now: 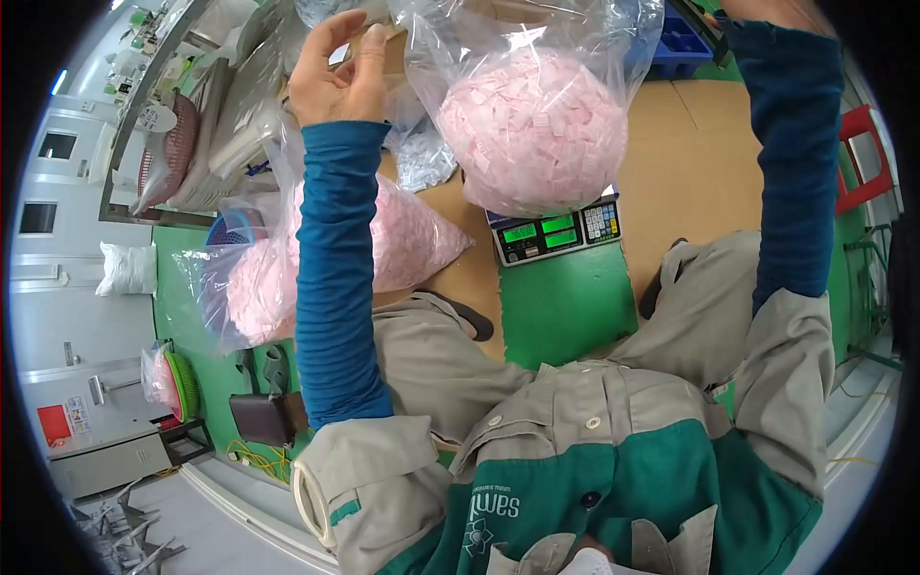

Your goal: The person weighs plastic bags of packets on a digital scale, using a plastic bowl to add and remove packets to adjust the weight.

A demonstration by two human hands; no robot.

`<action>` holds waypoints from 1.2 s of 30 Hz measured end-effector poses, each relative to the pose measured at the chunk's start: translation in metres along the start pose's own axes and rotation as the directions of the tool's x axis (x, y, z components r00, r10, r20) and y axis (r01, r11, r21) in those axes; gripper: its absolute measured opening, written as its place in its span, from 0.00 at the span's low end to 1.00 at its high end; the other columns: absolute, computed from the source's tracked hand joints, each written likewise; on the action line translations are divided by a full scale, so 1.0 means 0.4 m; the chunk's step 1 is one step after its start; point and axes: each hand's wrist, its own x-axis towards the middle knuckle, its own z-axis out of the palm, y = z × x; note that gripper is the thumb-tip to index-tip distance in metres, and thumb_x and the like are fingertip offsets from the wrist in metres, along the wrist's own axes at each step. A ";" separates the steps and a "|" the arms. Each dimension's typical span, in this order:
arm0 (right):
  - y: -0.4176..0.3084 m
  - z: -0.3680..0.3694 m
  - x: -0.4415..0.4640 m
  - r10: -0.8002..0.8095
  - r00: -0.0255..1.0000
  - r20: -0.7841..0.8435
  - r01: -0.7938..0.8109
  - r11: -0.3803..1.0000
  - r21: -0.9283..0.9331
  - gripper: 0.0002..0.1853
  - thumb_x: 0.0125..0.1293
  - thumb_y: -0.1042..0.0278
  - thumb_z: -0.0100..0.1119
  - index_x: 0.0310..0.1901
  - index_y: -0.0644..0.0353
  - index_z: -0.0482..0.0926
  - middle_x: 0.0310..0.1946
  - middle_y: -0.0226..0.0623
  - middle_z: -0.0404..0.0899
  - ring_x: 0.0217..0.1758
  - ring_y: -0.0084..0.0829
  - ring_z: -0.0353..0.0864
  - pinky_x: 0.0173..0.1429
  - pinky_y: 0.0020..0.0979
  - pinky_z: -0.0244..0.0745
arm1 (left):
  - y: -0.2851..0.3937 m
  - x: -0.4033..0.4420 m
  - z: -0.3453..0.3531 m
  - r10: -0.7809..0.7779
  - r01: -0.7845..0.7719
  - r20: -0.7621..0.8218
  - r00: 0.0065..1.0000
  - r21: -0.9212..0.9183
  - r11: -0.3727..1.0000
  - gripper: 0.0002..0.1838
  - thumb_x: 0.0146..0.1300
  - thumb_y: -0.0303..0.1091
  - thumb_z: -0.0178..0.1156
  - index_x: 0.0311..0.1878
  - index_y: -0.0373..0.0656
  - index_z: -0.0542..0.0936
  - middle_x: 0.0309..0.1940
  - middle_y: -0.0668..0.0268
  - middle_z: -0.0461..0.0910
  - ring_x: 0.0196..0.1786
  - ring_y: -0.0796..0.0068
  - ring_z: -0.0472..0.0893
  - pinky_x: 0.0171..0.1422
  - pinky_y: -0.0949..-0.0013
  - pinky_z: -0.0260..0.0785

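My left hand (340, 75) is raised at the upper left of the head view. Its fingers are loosely curled, with a gap between them and the thumb, and I see nothing held in it. Just right of it, a clear plastic bag (537, 134) full of pale pink strips rests on a digital scale (559, 233) with lit green displays. My right hand (781, 11) is at the top right edge, its fingers cut off by the frame. Another clear bag of pink pieces (407, 235) lies left of the scale, partly behind my left sleeve.
Cardboard (671, 134) covers part of the green floor (565, 311). A metal rack (125, 163) with plastic sheets stands at the left. A blue crate (678, 46) is behind the bag, and a red stool (864, 158) is at the right. A blue basket (235, 228) sits by the rack.
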 end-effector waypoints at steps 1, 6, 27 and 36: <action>0.000 0.004 0.000 -0.028 1.000 0.001 0.028 0.999 -0.036 0.34 0.56 0.66 0.53 0.61 0.62 0.48 0.59 0.51 0.49 0.63 0.49 0.54 0.56 0.45 0.70 | -0.001 0.003 -0.002 0.028 -0.028 -0.008 1.000 0.025 0.999 0.12 0.55 0.28 0.58 0.42 0.36 0.75 0.39 0.63 0.76 0.44 0.76 0.74 0.47 0.75 0.69; 0.006 0.029 -0.002 -0.033 0.998 0.061 0.038 0.996 -0.082 0.35 0.55 0.66 0.54 0.61 0.62 0.48 0.59 0.53 0.50 0.63 0.50 0.54 0.56 0.45 0.70 | -0.017 0.007 0.001 0.058 -0.057 -0.049 0.997 0.012 0.998 0.12 0.53 0.30 0.60 0.41 0.39 0.76 0.37 0.64 0.76 0.41 0.76 0.75 0.39 0.75 0.71; 0.166 0.136 -0.063 0.346 0.924 0.164 -0.322 0.933 -0.158 0.33 0.60 0.60 0.45 0.64 0.58 0.46 0.60 0.50 0.57 0.63 0.43 0.57 0.59 0.41 0.64 | 0.018 -0.319 -0.973 0.277 0.456 -0.532 0.800 0.839 0.297 0.06 0.44 0.33 0.61 0.25 0.41 0.78 0.27 0.59 0.77 0.35 0.59 0.76 0.42 0.62 0.67; 0.240 0.260 -0.158 0.517 0.827 0.221 -0.506 0.856 -0.111 0.37 0.55 0.59 0.49 0.64 0.56 0.45 0.57 0.50 0.57 0.59 0.43 0.62 0.57 0.43 0.66 | 0.038 -0.425 -0.993 -0.749 0.325 -0.345 0.566 0.928 -0.181 0.47 0.30 0.55 0.70 0.60 0.70 0.60 0.67 0.67 0.46 0.68 0.50 0.39 0.56 0.25 0.36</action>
